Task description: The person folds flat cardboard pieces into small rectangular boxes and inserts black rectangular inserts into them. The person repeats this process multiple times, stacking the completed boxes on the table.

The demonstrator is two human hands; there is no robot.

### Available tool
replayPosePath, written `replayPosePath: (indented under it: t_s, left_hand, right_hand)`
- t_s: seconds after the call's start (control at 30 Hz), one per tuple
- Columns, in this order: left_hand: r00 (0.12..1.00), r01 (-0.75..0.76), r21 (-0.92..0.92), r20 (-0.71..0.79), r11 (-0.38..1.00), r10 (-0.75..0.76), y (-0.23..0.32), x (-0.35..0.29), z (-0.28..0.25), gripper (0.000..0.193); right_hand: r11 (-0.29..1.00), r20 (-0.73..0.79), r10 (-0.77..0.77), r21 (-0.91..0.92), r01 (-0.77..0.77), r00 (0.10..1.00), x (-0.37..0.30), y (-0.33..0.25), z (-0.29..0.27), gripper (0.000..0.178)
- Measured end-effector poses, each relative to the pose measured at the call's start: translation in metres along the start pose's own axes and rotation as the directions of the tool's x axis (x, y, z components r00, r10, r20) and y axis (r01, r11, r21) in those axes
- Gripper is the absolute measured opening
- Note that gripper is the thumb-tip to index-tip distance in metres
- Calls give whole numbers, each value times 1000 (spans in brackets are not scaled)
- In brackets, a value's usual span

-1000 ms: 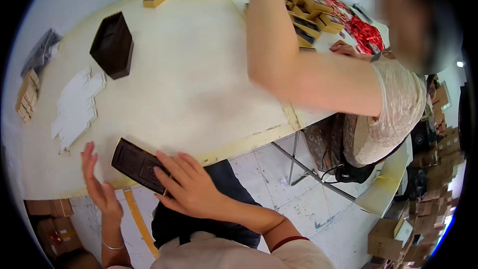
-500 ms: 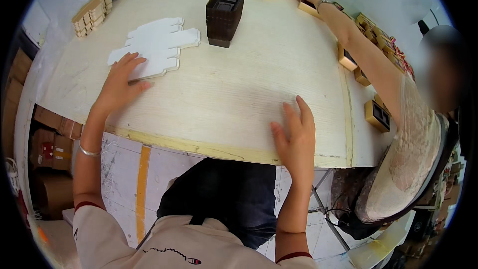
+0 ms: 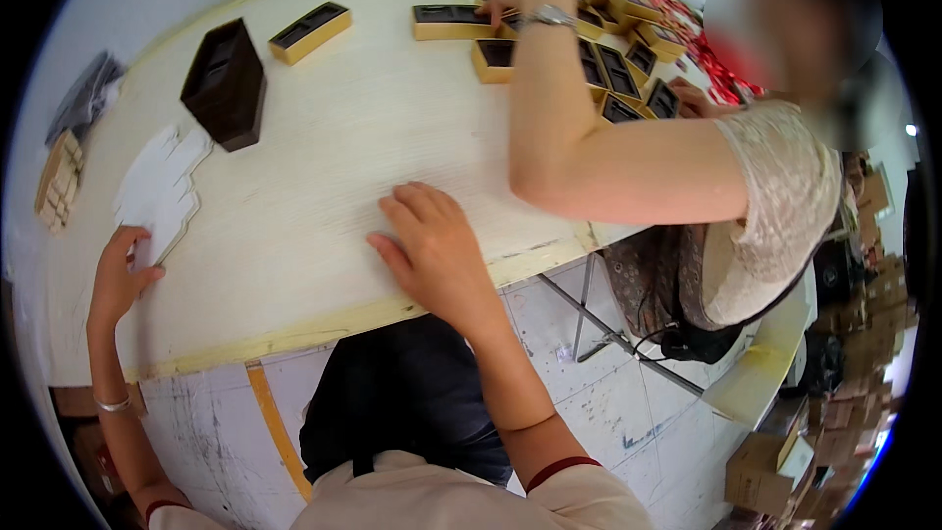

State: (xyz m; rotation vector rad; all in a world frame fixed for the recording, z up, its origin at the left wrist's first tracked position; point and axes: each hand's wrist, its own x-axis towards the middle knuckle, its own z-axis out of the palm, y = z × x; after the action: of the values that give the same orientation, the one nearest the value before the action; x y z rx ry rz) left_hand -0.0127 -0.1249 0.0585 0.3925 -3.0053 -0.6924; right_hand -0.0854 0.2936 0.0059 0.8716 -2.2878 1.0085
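white blanks [image 3: 157, 191], left hand [image 3: 116, 280] wide at their edge, right hand [image 3: 434, 250] spread (roomy tabletop [image 3: 280, 216] between)

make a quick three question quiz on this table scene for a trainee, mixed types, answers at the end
1. Which of the person's hands is at the near end of the flat white cut-card stack?
2. Fill in: the lone gold rectangular box with a dark insert lies to the ____ of the tall dark-brown plastic tray stack in the picture.
3. True or false: the person's right hand is gripping that tray stack.

Key: 1. left hand; 2. right; 3. false, it is well apart from it.
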Motion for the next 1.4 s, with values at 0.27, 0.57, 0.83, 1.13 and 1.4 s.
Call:
replayPosePath:
  t_s: [0.27, 0.57, 0.83, 1.13, 1.4]
  left_hand:
    - [999, -33, -38, 37, 999, 35, -2, 7, -8, 29]
    - [777, 48, 469, -573, 882, 262, -50, -7, -27, 21]
    - [627, -590, 429, -292, 684, 723, 93, -111, 78, 13]
    - [976, -216, -479, -84, 851, 201, 121, -84, 114, 13]
    - [724, -646, 95, -236, 757, 648, 108, -81, 130, 33]
  right_hand:
    - [999, -55, -12, 41, 14, 998, -2, 3, 1, 26]
    - [998, -23, -18, 60, 19, 1000, 5, 1, 11, 25]
    - [988, -151, 20, 156, 3, 988, -7, 7, 8, 41]
    - [980, 94, -137, 157, 122, 986, -43, -36, 29, 39]
    - [962, 250, -258, -24, 272, 933, -31, -46, 35, 36]
